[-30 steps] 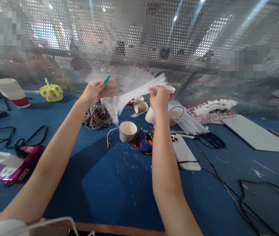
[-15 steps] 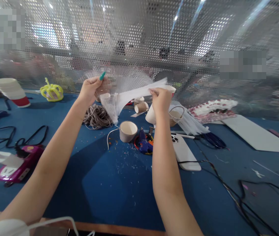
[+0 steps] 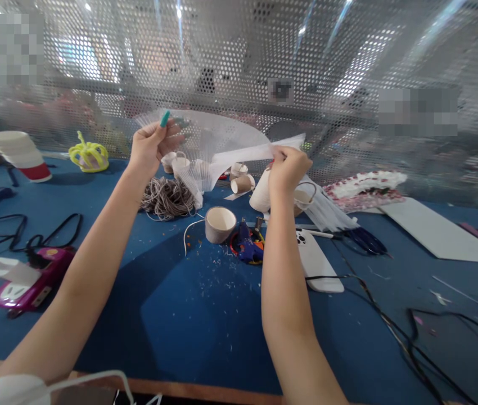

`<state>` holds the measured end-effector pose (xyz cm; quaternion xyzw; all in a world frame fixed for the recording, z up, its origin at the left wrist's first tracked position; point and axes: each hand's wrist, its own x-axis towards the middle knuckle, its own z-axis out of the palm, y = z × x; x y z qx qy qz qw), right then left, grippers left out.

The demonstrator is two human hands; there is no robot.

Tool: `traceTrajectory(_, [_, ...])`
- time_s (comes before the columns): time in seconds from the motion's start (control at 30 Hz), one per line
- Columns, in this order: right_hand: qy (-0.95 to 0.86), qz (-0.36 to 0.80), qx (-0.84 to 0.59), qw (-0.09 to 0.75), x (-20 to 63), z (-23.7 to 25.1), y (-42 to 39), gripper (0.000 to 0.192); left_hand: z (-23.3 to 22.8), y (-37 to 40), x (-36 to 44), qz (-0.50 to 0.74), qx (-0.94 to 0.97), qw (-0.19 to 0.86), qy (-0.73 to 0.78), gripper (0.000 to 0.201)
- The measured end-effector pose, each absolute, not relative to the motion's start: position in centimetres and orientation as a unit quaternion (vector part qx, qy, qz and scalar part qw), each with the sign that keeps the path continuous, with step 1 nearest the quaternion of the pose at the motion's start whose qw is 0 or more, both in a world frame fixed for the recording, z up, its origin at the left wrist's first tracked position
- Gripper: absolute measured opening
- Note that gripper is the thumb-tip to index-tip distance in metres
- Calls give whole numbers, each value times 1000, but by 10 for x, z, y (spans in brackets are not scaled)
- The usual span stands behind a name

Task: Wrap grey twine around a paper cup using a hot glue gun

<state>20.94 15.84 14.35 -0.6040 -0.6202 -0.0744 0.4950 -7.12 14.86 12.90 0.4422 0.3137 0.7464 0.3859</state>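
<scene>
A sheer white pleated fabric (image 3: 226,132) is fanned out above the table between my hands. My right hand (image 3: 290,169) pinches its gathered, denser end. At the other side, my left hand (image 3: 149,149) has the fabric between its thumb, with a long teal nail, and fingers that show partly through the mesh. The fabric's lower corner hangs over a bundle of grey-brown cord (image 3: 167,198). Below the hands a small cord-covered cup (image 3: 220,225) stands upright, with a thin white cord beside it. A blue tool (image 3: 249,243) lies right of the cup.
A magenta power strip (image 3: 39,281) with black cable is at left, near stacked paper cups (image 3: 19,156) and a yellow mini basket (image 3: 89,156). A white phone (image 3: 319,261), more white fabric (image 3: 327,205) and a white board (image 3: 441,228) lie right. Perforated metal panel (image 3: 239,50) rises behind.
My hands have moved farther apart, the right one to the right and the left one slightly left and up. The fabric between them is spread wider.
</scene>
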Motion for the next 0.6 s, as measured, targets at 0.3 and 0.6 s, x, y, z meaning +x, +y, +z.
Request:
traceTrajectory(0.3, [-626, -86, -564, 531, 205, 157, 147, 29, 136, 141, -71, 730, 476, 383, 305, 14])
traceTrajectory(0.6, [-634, -100, -506, 575, 210, 138, 178, 38, 125, 136, -59, 600, 551, 505, 286, 35])
